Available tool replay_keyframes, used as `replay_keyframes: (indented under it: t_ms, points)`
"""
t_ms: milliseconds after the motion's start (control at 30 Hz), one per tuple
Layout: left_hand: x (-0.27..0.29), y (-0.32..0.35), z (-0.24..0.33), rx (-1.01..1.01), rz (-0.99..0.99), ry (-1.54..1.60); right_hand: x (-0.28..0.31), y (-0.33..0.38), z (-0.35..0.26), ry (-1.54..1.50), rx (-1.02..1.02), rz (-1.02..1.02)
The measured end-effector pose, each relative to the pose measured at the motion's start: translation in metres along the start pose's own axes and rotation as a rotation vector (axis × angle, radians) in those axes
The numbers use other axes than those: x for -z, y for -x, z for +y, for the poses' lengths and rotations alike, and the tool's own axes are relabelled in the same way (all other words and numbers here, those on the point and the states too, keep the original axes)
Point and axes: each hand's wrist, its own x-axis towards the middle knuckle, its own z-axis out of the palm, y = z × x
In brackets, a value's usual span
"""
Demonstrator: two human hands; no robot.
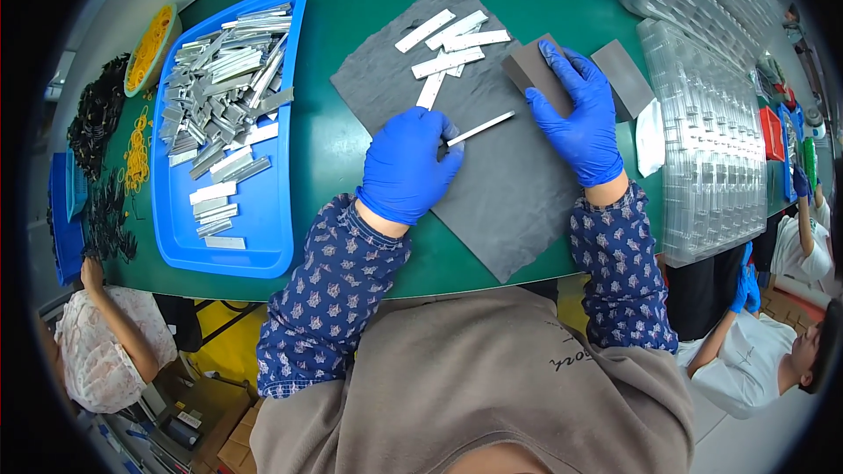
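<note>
My left hand [404,167], in a blue glove, pinches a thin silvery metal strip [483,127] that points up and to the right above a dark grey sheet [509,202]. Gripped in my blue-gloved right hand [581,127] is a brown-grey block, which looks like a sanding block [525,70], held just right of the strip's tip and apart from it. Several flat metal strips [448,61] lie loosely over one another on the sheet beyond my left hand. Right of my right hand rests a second grey block [625,79], with a folded white cloth [650,140] by its near end.
A blue tray [285,202] heaped with metal pieces stands on the green table [338,0] at left. Beyond it are a bowl of yellow bands [151,48] and dark cords [101,114]. Stacked clear plastic trays [711,149] line the right. Co-workers sit on both sides.
</note>
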Motion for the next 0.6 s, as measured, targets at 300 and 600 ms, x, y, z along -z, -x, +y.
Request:
replay_keyframes:
  t_ms: [300, 600]
  points:
    - [-0.002, -0.001, 0.001, -0.005, 0.005, -0.013, -0.004, 0.009, -0.034, 0.052, 0.118, 0.006]
    - [-0.006, -0.002, 0.003, -0.037, 0.046, -0.016, -0.012, -0.005, -0.027, 0.247, 0.147, -0.043]
